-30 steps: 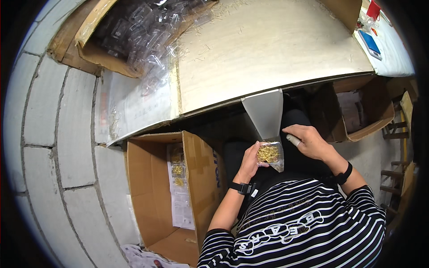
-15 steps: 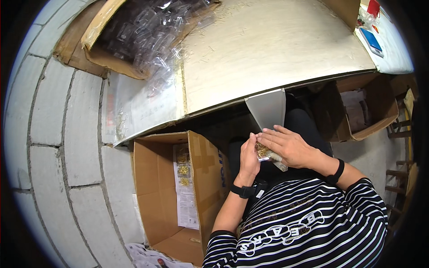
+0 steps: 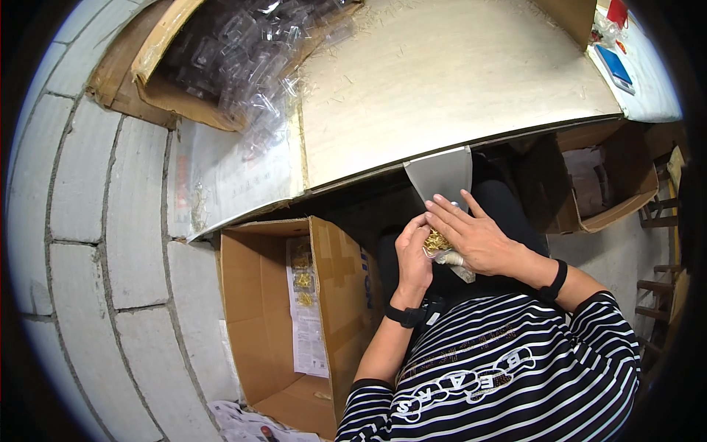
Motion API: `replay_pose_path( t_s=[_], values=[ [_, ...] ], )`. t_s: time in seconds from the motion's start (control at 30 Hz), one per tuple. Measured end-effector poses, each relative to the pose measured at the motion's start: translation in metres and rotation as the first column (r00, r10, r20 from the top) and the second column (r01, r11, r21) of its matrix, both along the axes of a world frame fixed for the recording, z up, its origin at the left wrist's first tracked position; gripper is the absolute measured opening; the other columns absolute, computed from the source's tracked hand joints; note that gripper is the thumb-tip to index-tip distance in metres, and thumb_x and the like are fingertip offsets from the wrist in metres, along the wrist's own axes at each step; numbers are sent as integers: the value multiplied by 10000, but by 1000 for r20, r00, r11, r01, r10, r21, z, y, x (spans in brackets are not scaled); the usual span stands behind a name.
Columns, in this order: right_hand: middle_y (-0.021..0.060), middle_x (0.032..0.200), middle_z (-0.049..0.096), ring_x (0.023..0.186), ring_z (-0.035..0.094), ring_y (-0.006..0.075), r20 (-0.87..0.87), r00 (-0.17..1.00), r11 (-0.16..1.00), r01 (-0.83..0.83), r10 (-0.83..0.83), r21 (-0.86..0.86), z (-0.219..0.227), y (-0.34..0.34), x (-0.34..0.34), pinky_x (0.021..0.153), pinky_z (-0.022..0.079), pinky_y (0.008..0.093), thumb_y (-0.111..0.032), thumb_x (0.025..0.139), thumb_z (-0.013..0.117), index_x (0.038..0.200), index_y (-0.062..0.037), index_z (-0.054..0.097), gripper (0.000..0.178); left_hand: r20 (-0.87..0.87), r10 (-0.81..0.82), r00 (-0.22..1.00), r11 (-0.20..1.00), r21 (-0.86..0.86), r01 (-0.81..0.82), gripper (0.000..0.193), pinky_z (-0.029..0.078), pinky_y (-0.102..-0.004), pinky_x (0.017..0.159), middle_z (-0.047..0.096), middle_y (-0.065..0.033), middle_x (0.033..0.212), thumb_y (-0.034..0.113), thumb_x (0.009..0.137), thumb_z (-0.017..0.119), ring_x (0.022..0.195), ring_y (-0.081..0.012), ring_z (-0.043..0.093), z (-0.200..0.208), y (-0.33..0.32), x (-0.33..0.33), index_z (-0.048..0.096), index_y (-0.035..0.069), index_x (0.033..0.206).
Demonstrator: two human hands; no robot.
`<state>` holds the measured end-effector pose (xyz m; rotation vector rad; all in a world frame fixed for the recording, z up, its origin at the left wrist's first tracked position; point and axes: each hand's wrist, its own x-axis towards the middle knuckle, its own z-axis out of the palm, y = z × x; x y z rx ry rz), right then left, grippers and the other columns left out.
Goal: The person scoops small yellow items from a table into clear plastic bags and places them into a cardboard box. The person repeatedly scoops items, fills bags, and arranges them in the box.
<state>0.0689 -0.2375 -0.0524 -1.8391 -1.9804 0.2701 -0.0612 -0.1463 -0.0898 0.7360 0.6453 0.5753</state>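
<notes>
My left hand (image 3: 414, 261) is closed around the side of a small clear plastic box (image 3: 440, 255) held over my lap. Thin gold-coloured metal pieces (image 3: 437, 241) fill it; their exact kind is too small to make out. Over the box lies my right hand (image 3: 482, 244), its fingers stretched out and somewhat apart, partly covering the contents. Pale wrapping (image 3: 451, 258) is around the right thumb. Just beyond my fingers, a grey chute (image 3: 440, 177) slopes down from the table edge. Part of the box is hidden by both hands.
A pale table (image 3: 442, 81) with scattered gold pieces lies ahead. Clear plastic boxes (image 3: 258, 74) spill from a carton at far left. A cardboard box (image 3: 254, 324) at my left holds filled boxes on paper; another carton (image 3: 615, 188) stands at right, below a blue-topped device (image 3: 614, 68).
My right fingers have spread and shifted slightly, showing more of the gold pieces. The left hand has turned a little, its fingers now more bent around the box.
</notes>
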Motion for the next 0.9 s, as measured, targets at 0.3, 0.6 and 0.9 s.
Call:
replay_pose_path(
  t_s=[0.3, 0.6, 0.9],
  values=[
    [91, 1469, 338, 1403, 225, 250, 72, 997, 999, 29, -26, -42, 0, 4, -1, 1118, 144, 556, -299, 882, 531, 1380, -59, 385, 572, 40, 66, 997, 998, -6, -66, 297, 511, -263, 740, 610, -49, 951, 266, 1000, 428, 849, -112, 609, 0, -2, 2, 554, 7, 1073],
    [110, 1461, 345, 1400, 220, 279, -229, 972, 998, 55, -54, -2, 19, 11, 16, 1108, 184, 557, -316, 870, 581, 1390, -73, 369, 612, -24, -22, 999, 999, 46, 23, 301, 573, -255, 507, 633, -84, 904, 252, 982, 458, 719, -147, 657, 7, 0, -1, 550, -8, 1102],
    [73, 860, 645, 764, 590, 111, -850, 318, 905, 221, -419, -364, 2, -4, 32, 693, 491, 251, -109, 893, 592, 1045, 66, 620, 233, -38, -54, 998, 998, 12, 55, 268, 601, -275, 519, 645, -128, 955, 189, 946, 515, 750, -182, 682, 9, -2, -4, 558, -26, 1101]
  ],
)
